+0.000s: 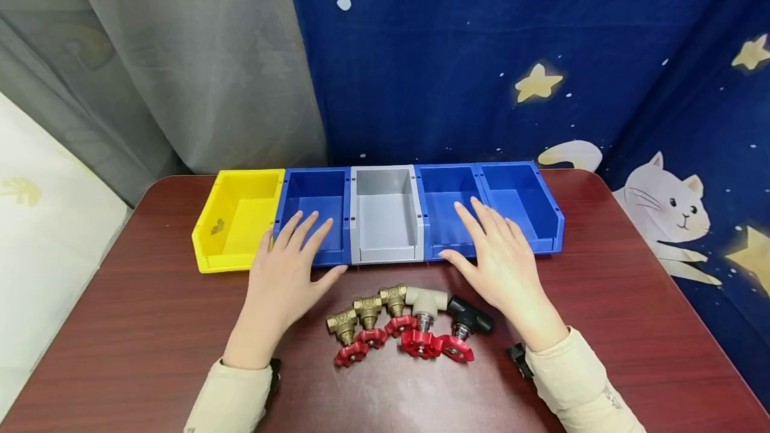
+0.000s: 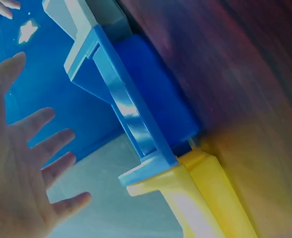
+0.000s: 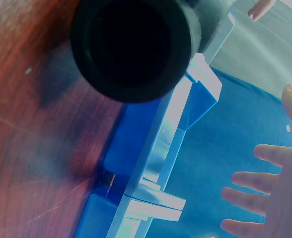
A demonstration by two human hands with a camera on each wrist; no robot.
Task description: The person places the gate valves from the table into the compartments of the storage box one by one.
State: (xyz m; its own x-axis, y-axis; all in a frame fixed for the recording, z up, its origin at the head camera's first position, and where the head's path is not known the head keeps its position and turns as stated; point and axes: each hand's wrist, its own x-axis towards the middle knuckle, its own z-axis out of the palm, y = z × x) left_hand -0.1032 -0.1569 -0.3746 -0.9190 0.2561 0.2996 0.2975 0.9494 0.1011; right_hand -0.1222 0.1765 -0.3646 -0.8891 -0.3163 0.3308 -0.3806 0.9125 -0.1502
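Note:
My left hand [image 1: 281, 286] hovers with spread fingers near the front of the left blue bin [image 1: 315, 186] and holds nothing. On the other side, my right hand [image 1: 502, 264] is spread the same way before the two right blue bins, also holding nothing. Between the hands lies a cluster of valves with red handwheels. Three are brass valves [image 1: 368, 309], one is a pale grey plastic valve [image 1: 426, 301], and one is a black valve [image 1: 469, 316]. The black valve's open pipe end [image 3: 106, 91] looms large in the right wrist view.
A row of bins stands behind the valves: a yellow bin [image 1: 240, 219] at the left end, a grey bin [image 1: 388, 219] in the middle, blue ones between and at right. The reddish-brown table [image 1: 150, 326] reaches back to grey and blue curtains [image 1: 421, 52].

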